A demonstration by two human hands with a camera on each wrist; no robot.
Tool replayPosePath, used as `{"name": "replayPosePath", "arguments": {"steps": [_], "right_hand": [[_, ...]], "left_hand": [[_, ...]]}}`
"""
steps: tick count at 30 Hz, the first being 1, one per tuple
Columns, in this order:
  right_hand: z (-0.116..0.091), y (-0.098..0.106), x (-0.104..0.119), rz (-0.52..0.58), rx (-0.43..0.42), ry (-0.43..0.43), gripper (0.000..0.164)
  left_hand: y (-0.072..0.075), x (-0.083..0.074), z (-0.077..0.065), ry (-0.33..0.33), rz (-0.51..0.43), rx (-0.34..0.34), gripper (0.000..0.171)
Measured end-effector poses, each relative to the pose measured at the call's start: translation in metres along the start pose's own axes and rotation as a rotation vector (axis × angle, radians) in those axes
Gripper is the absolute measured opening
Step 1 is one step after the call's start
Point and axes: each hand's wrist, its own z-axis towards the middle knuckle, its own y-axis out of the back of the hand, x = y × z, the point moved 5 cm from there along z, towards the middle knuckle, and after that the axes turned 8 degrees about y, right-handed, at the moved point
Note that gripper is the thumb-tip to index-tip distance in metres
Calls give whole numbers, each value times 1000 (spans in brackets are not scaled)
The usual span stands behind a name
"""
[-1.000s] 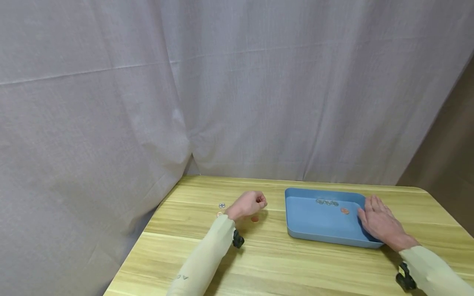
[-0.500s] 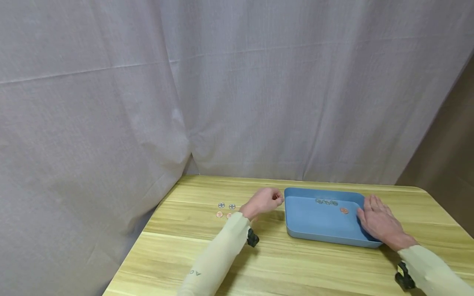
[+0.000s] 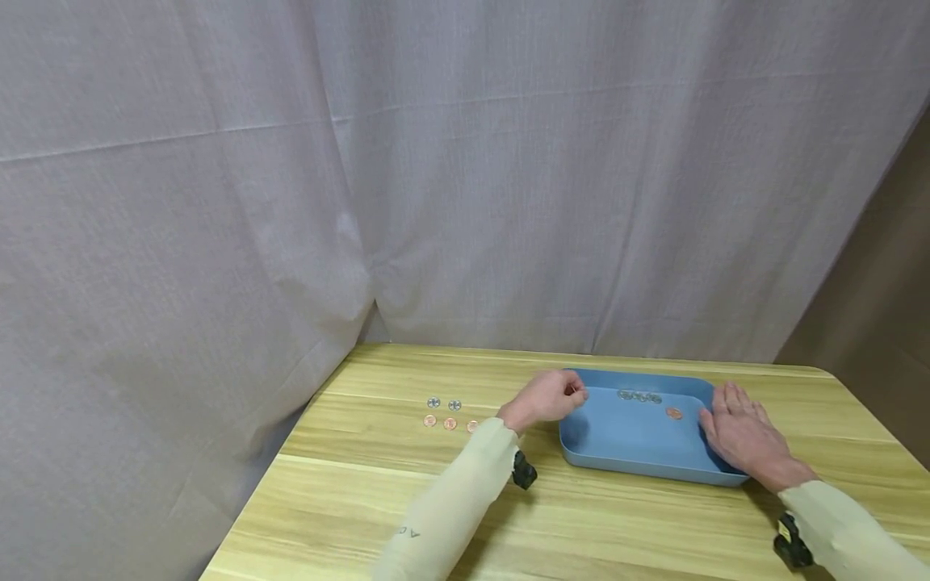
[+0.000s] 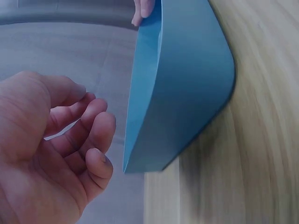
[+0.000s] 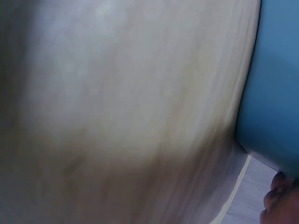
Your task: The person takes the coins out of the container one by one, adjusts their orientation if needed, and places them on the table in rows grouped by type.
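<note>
My left hand (image 3: 548, 395) hangs over the left rim of the blue tray (image 3: 617, 440), its thumb and index fingertips pinched together on a coin that the fingers hide almost wholly. In the left wrist view the other fingers of this hand (image 4: 56, 140) curl loosely beside the tray wall (image 4: 187, 84). My right hand (image 3: 744, 432) rests on the tray's right edge with straight fingers. Inside the tray lie a short row of silver coins (image 3: 640, 397) near the back wall and one copper coin (image 3: 674, 413).
Left of the tray, two silver coins (image 3: 454, 405) lie on the wooden table (image 3: 349, 484). In front of them is a row of copper coins (image 3: 450, 424), whose right end meets my left sleeve in this view. A grey curtain (image 3: 465, 202) hangs behind the table.
My left hand has moved right, from above the loose coins to over the tray's left rim. More of the loose coins now show. The right hand and the tray have stayed put.
</note>
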Motion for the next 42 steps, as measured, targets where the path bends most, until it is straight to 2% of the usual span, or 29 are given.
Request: {"name": "replayPosePath", "arguments": {"steps": [9, 17, 22, 28, 37, 42], "right_hand": [[0, 2, 2, 4, -5, 8, 67], [-3, 1, 4, 19, -2, 2, 67], [-3, 0, 3, 19, -1, -5, 67], [-1, 1, 4, 23, 0, 2, 67], [0, 0, 4, 29, -9, 2, 66], [0, 1, 4, 31, -41, 20, 65]], "left_hand": [[-16, -21, 7, -1, 0, 16, 14], [-35, -38, 9, 15, -34, 76, 11], [-45, -48, 14, 64, -41, 66, 6], [-56, -56, 20, 109, -118, 64, 12], [-86, -64, 32, 182, -207, 69, 20], [-98, -67, 37, 207, -205, 82, 18]]}}
